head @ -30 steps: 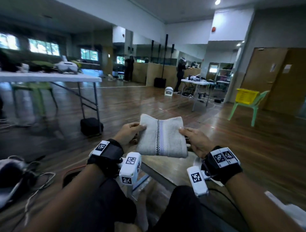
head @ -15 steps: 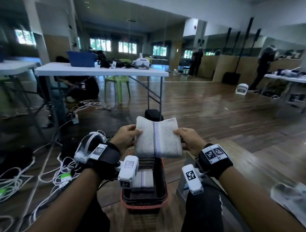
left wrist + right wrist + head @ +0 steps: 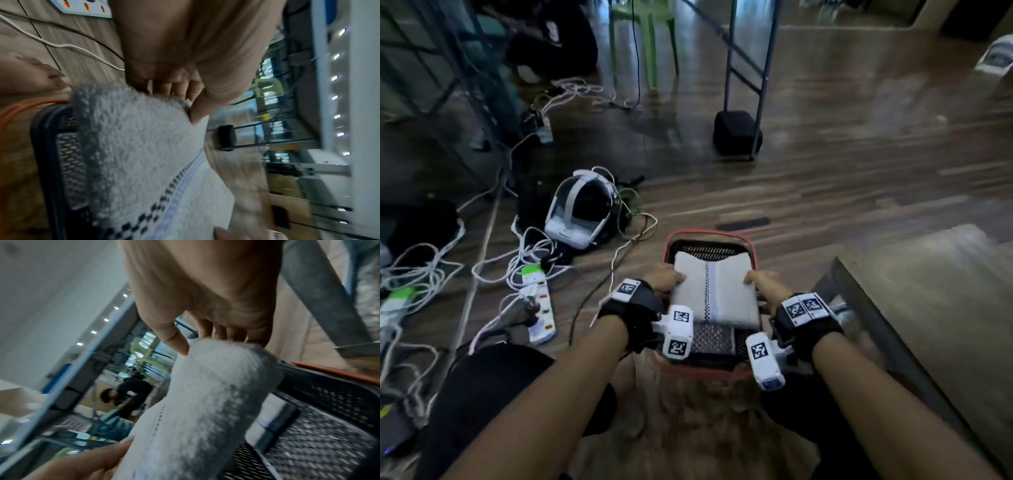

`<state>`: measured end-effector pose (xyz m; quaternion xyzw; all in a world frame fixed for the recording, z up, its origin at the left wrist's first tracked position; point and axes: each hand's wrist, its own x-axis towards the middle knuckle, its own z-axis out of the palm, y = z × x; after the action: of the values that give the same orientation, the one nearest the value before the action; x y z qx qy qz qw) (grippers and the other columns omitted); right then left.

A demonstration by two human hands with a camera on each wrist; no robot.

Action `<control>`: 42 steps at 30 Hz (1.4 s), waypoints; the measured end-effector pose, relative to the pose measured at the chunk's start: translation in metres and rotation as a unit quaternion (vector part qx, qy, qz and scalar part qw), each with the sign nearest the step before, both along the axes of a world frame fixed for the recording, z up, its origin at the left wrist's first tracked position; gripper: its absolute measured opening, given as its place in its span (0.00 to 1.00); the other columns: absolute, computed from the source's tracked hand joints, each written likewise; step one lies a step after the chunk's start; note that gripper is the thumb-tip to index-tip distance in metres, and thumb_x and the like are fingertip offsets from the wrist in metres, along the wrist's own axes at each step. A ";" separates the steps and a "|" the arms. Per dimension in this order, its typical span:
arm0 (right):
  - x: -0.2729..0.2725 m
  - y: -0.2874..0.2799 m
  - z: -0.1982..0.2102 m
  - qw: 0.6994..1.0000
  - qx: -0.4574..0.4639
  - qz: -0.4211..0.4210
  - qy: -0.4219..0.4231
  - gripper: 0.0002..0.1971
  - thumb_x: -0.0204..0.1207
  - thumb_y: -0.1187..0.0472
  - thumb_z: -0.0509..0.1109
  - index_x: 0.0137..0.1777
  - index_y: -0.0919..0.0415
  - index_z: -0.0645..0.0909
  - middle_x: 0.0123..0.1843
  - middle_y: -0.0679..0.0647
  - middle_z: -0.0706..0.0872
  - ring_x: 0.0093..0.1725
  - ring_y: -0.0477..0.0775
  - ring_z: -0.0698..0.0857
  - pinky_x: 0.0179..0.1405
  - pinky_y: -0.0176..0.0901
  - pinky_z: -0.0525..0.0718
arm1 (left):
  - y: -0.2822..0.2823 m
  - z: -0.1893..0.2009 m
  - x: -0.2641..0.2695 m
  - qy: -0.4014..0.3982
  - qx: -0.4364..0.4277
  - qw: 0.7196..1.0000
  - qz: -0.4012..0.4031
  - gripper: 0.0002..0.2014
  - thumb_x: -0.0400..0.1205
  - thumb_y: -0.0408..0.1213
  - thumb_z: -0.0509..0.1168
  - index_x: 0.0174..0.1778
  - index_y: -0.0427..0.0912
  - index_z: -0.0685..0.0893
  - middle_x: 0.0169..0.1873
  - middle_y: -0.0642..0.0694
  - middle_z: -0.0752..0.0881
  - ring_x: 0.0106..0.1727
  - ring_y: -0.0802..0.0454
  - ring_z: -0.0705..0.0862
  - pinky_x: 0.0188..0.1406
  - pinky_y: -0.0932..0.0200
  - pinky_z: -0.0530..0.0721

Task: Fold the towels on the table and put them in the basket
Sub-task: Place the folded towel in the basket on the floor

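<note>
Soft, light folded towel [image 3: 714, 289], floppy; pinched at both sides by left hand [image 3: 666, 278] and right hand [image 3: 763, 282], above basket [image 3: 751, 250].

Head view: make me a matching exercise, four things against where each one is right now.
Things:
1. folded towel
2. basket
3. white headset
4. power strip

Places:
A. on the floor among cables, beyond the power strip
B. held by both hands over the basket
C. on the floor between the person's knees
D. on the floor beside the left hand

Pairs: 1-B, 2-C, 3-A, 4-D
</note>
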<state>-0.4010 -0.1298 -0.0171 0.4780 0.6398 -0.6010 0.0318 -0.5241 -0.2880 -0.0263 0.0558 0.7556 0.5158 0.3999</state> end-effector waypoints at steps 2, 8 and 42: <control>-0.019 0.014 -0.045 0.998 0.021 0.016 -0.059 0.05 0.65 0.61 0.68 0.35 0.62 0.76 0.39 0.60 0.80 0.38 0.58 0.78 0.37 0.43 0.74 | 0.017 -0.065 -0.020 -0.015 -0.037 0.999 -0.016 0.13 0.79 0.21 0.60 0.29 0.36 0.77 0.23 0.43 0.83 0.26 0.49 0.82 0.35 0.59 0.84; -0.070 0.045 -0.148 0.985 0.043 0.080 -0.145 0.11 0.75 0.62 0.64 0.47 0.70 0.83 0.42 0.61 0.79 0.36 0.57 0.76 0.30 0.42 0.69 | 0.057 -0.158 -0.052 -0.007 -0.117 0.993 0.022 0.07 0.68 0.30 0.65 0.36 0.31 0.85 0.22 0.44 0.82 0.27 0.51 0.82 0.24 0.69 0.77; -0.154 0.077 -0.297 0.860 0.461 0.201 -0.080 0.28 0.78 0.59 0.58 0.78 0.61 0.60 0.79 0.63 0.61 0.78 0.63 0.60 0.68 0.59 0.69 | 0.127 -0.317 -0.094 0.379 -0.266 0.852 -0.244 0.28 0.87 0.45 0.41 0.82 0.43 0.43 0.83 0.45 0.42 0.83 0.48 0.39 0.82 0.43 0.46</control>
<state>-0.5554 -0.0531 -0.3142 0.3450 0.9214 -0.1774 -0.0214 -0.6177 -0.1614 -0.3434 0.3210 0.9189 0.1196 0.1955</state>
